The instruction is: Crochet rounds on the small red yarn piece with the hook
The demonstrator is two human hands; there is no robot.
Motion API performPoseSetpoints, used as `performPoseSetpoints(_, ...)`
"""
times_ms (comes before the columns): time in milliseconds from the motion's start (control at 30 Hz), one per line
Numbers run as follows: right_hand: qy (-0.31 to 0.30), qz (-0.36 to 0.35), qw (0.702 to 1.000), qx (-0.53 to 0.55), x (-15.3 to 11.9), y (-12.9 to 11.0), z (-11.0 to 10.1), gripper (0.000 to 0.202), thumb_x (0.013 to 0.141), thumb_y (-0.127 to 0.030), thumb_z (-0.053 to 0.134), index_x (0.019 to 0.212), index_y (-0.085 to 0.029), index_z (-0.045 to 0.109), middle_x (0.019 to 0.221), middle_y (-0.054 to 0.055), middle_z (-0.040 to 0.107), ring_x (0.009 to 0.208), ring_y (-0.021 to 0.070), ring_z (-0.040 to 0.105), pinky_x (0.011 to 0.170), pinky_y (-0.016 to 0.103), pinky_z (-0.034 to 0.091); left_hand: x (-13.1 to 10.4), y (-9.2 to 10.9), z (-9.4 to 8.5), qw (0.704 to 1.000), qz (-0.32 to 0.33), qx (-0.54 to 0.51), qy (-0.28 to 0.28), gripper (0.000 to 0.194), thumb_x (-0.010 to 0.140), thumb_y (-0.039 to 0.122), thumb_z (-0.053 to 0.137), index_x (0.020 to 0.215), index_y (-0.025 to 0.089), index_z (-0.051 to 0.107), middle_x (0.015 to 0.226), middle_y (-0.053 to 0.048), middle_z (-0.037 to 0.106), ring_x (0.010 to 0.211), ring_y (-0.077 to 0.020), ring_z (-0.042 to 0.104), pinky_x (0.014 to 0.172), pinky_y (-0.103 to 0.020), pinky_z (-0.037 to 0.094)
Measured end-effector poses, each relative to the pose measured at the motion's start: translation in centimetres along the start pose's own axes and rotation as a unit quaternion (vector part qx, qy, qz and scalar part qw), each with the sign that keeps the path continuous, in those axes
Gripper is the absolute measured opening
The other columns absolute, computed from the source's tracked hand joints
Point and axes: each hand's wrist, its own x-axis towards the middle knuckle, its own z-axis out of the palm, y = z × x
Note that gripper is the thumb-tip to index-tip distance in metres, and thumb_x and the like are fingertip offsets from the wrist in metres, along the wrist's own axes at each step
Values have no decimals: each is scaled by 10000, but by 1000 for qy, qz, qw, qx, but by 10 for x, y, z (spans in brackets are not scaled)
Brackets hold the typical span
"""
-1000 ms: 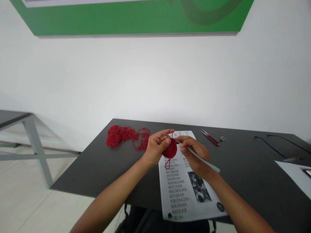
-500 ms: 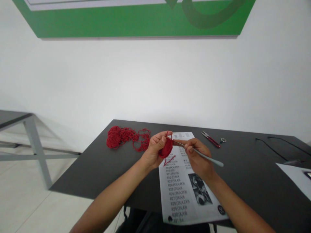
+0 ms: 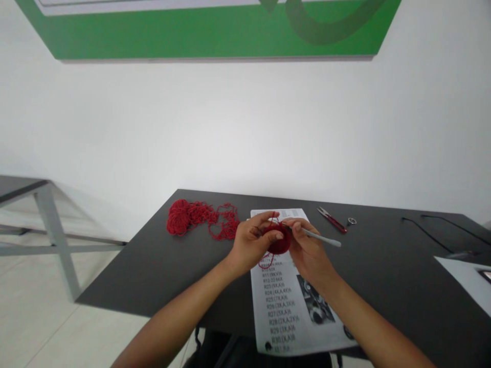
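Between my hands is a small round piece of red crochet (image 3: 279, 244), held above the printed sheet. My left hand (image 3: 255, 237) pinches its left side with the thumb in front, and a strand of red yarn runs over the raised index finger. My right hand (image 3: 308, 248) grips a crochet hook (image 3: 324, 239) with a pale grey handle; its tip meets the top edge of the crochet piece and is partly hidden by fingers. A loop of yarn (image 3: 266, 262) hangs below the piece. Loose red yarn (image 3: 224, 225) lies left of my hands, joined to a ball (image 3: 178, 219).
The pattern sheet (image 3: 276, 327) lies on the dark table (image 3: 153, 276) under my hands. Red-handled snips (image 3: 333, 221) and a small ring (image 3: 351, 222) are at the back right. Eyeglasses (image 3: 429, 236) and a white paper (image 3: 460, 278) lie farther right.
The crochet piece has shifted right and tilted to a flatter view. My right hand has come in closer to it, with the hook now nearer level. The loose tail has swung into a loop.
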Motion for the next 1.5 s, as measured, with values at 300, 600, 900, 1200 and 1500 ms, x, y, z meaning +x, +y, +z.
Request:
performPoseSetpoints(300,48,-73,982,-167,-4,-11,-3,210,904,-443,720,938,-236,728,913,39,777,823,198,720,725,322,581,2,-4,2,995,-20,-94,-5,507,640,280,931,1086,135,738,730,-41,779,599,-139,687,589,-229,543)
performPoseSetpoints(600,25,-166,951,-259,0,-27,-4,249,970,-451,618,883,-233,699,884,47,765,837,215,728,775,355,580,3,-3,0,997,-27,-76,-5,499,636,295,929,1074,142,746,731,-35,774,624,-157,698,615,-251,555)
performPoseSetpoints(900,-63,-247,905,-341,0,-29,-10,123,1001,-321,570,956,-255,663,954,54,739,910,228,716,809,390,603,0,-5,-2,998,19,57,2,448,719,273,858,1137,156,744,805,-61,799,686,-190,725,660,-280,575)
performPoseSetpoints(1200,-152,-377,761,-505,3,-17,-12,243,961,-142,600,1165,-261,657,1043,85,730,1026,254,703,902,448,619,0,-20,-8,950,185,249,29,308,812,256,774,1117,214,781,879,-75,789,796,-197,724,762,-305,580)
performPoseSetpoints(1500,-122,-403,762,-493,1,-14,-19,420,959,-177,640,1341,-351,619,1138,68,720,1154,263,685,996,479,590,-2,-27,12,985,-83,-148,33,455,716,359,890,1102,160,756,946,-84,812,752,-170,745,717,-269,589)
